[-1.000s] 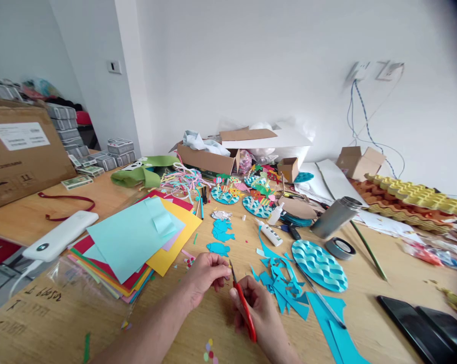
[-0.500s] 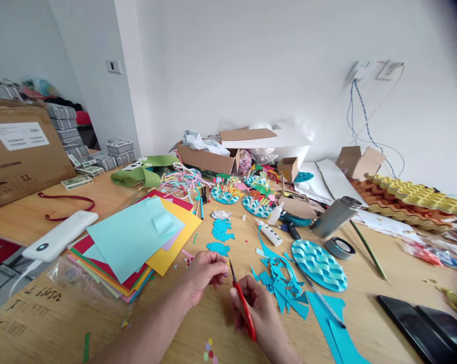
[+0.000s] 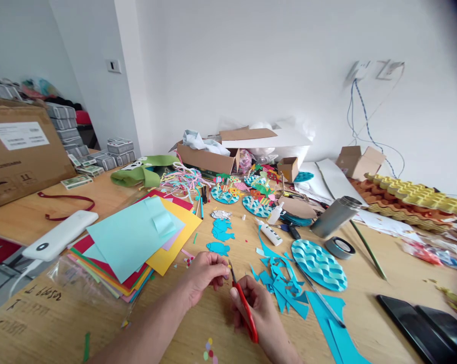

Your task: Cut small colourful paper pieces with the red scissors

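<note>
Low in the middle of the view, my right hand grips a pair of scissors with red handles, the blades pointing up and away. Close to the blade tips is my left hand, its thumb and fingers pinched together. A tiny yellowish bit shows at those fingertips, too small to name. Just beyond the left hand lie blue paper fish, with a white fish cutout behind them. Blue paper scraps are heaped to the right of the scissors.
At left are a stack of coloured paper and a white power bank. To the right stand a wavy blue disc, a glue bottle, a steel flask, a tape roll and dark phones. Small paper dots lie in front.
The scissors have shifted very slightly, their handles a touch to the right. A small yellowish bit now shows more plainly at my left fingertips. The things on the table look unmoved.
</note>
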A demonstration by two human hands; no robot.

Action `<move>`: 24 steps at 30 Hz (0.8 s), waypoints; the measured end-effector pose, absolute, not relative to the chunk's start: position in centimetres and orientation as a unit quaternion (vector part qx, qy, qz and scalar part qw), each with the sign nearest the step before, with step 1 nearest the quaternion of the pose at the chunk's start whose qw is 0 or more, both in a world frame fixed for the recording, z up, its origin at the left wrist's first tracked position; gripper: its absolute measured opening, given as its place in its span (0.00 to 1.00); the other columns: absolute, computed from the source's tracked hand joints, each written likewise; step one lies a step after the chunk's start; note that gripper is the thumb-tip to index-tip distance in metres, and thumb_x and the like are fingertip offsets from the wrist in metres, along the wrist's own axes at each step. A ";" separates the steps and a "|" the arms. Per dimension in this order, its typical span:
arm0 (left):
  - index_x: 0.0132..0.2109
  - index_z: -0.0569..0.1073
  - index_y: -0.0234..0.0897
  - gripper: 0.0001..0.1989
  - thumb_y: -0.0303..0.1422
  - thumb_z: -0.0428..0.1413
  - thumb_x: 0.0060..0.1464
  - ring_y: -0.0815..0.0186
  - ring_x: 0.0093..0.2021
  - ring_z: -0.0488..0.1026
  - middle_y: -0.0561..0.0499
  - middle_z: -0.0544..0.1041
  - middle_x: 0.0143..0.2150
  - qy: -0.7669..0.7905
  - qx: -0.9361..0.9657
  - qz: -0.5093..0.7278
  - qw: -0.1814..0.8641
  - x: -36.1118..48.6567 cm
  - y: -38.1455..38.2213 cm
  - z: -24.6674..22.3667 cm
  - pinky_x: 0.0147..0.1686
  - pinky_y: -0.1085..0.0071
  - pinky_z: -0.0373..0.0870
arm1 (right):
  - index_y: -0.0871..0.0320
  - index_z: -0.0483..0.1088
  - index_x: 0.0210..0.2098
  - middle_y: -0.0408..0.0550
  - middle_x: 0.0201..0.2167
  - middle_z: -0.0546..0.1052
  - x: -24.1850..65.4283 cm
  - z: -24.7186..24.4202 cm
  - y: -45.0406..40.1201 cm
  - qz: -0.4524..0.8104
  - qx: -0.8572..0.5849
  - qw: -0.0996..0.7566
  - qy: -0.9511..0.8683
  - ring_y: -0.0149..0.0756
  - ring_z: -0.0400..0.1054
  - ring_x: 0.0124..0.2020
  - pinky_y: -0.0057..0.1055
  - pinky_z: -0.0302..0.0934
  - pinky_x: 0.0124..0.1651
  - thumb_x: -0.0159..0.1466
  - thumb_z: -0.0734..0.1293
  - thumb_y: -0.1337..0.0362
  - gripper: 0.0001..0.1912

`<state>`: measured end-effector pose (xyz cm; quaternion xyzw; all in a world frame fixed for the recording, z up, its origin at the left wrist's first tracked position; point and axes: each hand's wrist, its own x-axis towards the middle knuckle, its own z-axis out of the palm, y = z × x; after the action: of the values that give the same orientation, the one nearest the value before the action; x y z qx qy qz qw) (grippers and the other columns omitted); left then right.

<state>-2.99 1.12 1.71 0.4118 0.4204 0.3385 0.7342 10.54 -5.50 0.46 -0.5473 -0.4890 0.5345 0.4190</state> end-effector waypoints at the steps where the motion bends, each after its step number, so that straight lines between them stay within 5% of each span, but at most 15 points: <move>1: 0.27 0.67 0.33 0.07 0.30 0.56 0.36 0.75 0.17 0.62 0.55 0.71 0.20 0.419 0.413 0.339 0.734 -3.0 1.1 1.7 0.18 0.77 0.54 | 0.57 0.56 0.23 0.32 0.12 0.61 10.5 0.5 -5.5 0.535 -0.548 0.419 -0.488 0.25 0.61 0.09 0.18 0.50 0.10 0.52 0.68 0.50 0.20; 24: 0.28 0.67 0.33 0.08 0.30 0.57 0.36 0.75 0.18 0.62 0.55 0.71 0.20 0.417 0.402 0.340 0.741 -3.0 1.1 1.8 0.18 0.77 0.54 | 0.56 0.55 0.23 0.32 0.13 0.62 10.3 0.5 -5.4 0.537 -0.552 0.418 -0.482 0.23 0.60 0.08 0.18 0.49 0.10 0.52 0.67 0.49 0.21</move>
<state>-3.00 1.10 1.82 0.4023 0.4169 0.3400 0.7408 10.32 -5.43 0.53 -0.5519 -0.4822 0.5369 0.4179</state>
